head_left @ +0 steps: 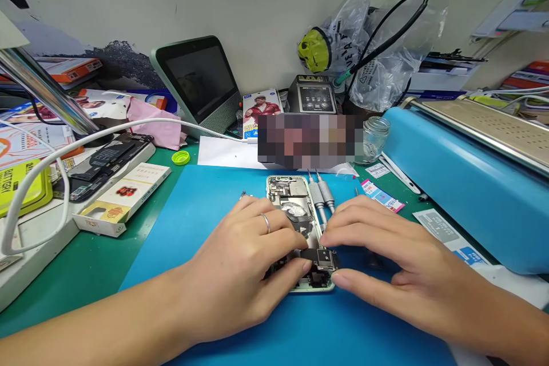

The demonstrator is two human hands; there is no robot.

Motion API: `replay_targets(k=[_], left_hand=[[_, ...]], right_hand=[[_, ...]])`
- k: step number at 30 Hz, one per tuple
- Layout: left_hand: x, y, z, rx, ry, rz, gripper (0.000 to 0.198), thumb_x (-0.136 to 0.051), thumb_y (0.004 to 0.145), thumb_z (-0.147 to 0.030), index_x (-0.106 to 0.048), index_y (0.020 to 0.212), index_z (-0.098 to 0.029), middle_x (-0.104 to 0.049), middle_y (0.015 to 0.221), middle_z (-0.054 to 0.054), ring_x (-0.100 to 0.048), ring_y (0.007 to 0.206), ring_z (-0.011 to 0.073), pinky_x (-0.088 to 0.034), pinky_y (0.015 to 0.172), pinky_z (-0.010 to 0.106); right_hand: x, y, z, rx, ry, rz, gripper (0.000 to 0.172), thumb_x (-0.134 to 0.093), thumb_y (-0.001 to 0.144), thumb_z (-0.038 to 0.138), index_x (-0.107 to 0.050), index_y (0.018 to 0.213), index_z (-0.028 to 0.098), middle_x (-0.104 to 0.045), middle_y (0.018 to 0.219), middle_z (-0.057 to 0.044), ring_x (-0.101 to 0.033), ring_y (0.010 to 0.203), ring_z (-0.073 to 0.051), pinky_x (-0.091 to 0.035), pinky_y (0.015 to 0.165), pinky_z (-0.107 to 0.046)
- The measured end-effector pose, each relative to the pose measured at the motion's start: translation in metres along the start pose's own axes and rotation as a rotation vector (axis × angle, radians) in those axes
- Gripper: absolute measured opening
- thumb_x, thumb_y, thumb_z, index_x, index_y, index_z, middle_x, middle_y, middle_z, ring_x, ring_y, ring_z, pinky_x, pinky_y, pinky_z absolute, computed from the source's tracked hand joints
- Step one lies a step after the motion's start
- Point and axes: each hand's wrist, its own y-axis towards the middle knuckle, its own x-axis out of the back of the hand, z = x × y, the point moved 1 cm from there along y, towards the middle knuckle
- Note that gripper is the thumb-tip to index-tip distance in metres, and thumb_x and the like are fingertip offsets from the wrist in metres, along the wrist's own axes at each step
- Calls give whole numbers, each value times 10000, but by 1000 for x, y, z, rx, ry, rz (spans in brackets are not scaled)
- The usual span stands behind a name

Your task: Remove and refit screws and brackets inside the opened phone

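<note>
An opened smartphone (306, 209) with a pale green frame and exposed innards lies on a blue mat (206, 200). Over its lower end is a small black-and-silver phone part (325, 258). My left hand (244, 254), with a ring on one finger, pinches the left side of this part between thumb and forefinger. My right hand (398, 251) is at the other end, its thumb and forefinger spread above and below the part; whether they press on it is hard to see. Two silver screwdrivers (321, 191) lie along the phone's right edge, partly hidden by my right hand.
A blue machine (463, 183) lines the right side, near a glass jar (376, 140). At left are a cigarette box (124, 197), another phone chassis (105, 163) and a white cable (141, 121). A screen device (199, 83) stands behind; a blurred patch hides the back centre.
</note>
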Motion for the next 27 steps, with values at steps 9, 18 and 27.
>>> replay_targets(k=[9, 18, 27], left_hand=[[1, 0, -2, 0, 2, 30, 149, -586, 1052, -268, -708, 1024, -187, -694, 912, 5, -546, 867, 169, -346, 798, 391], [3, 1, -3, 18, -13, 48, 135, -602, 1034, -278, -711, 1040, -198, -700, 928, 7, -551, 886, 181, -347, 792, 402], [2, 1, -4, -19, 12, 89, 188, -554, 1055, -256, -725, 1007, -196, -671, 951, 15, -518, 902, 180, -354, 794, 389]], right_hand=[[-3, 0, -3, -9, 38, 29, 121, -705, 964, 249, -711, 1084, 235, -749, 1049, -45, -691, 1016, -174, -586, 860, -281], [-6, -2, -3, -52, 64, 67, 115, -695, 964, 256, -717, 1076, 258, -729, 1067, -59, -669, 1039, -208, -576, 854, -318], [-9, -5, -4, -31, 16, 93, 92, -697, 972, 290, -717, 1058, 265, -696, 1164, -65, -629, 1176, -217, -559, 972, -341]])
